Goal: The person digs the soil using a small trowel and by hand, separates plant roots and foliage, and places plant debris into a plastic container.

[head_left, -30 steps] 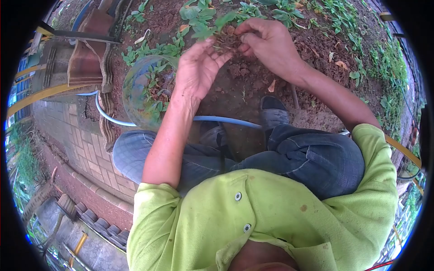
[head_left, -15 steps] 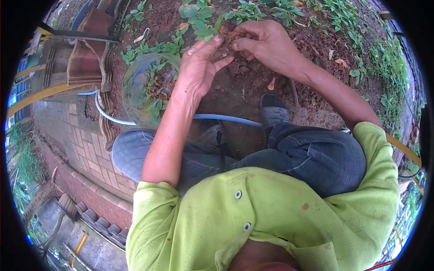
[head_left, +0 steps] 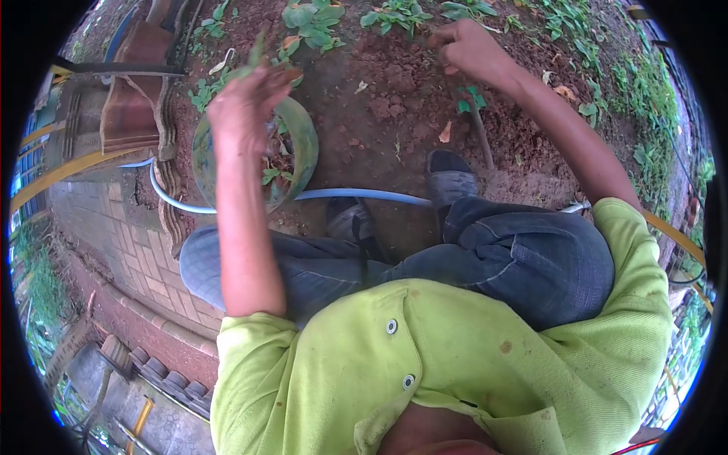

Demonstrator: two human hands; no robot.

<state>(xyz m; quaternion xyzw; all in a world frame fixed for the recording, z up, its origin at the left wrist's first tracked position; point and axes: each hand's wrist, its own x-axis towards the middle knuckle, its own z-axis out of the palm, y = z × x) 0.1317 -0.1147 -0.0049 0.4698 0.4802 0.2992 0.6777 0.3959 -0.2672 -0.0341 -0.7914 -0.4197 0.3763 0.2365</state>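
My left hand (head_left: 246, 110), smeared by motion, is above a round greenish tub (head_left: 305, 148). From its fingers a small green plant (head_left: 258, 51) sticks up, blurred. Leafy uprooted plants (head_left: 277, 176) lie inside the tub, partly hidden by my wrist. Over the loose soil (head_left: 390, 83) to the right, my right hand (head_left: 470, 54) has its fingers curled together; whatever they may hold is hidden. Below that hand a thin tool handle (head_left: 481, 138) lies slanted on the ground, a green leaf (head_left: 472, 98) near its upper end.
A light blue hose (head_left: 364, 195) crosses in front of my shoes (head_left: 451, 178). Stacked roof tiles (head_left: 136, 106) stand at the left beside brick paving (head_left: 114, 227). Low green plants (head_left: 315, 23) grow along the far soil and down the right side.
My left hand has moved left and back from beside my right hand to above the tub, carrying the plant. My right hand has shifted slightly right, uncovering more of the tool handle.
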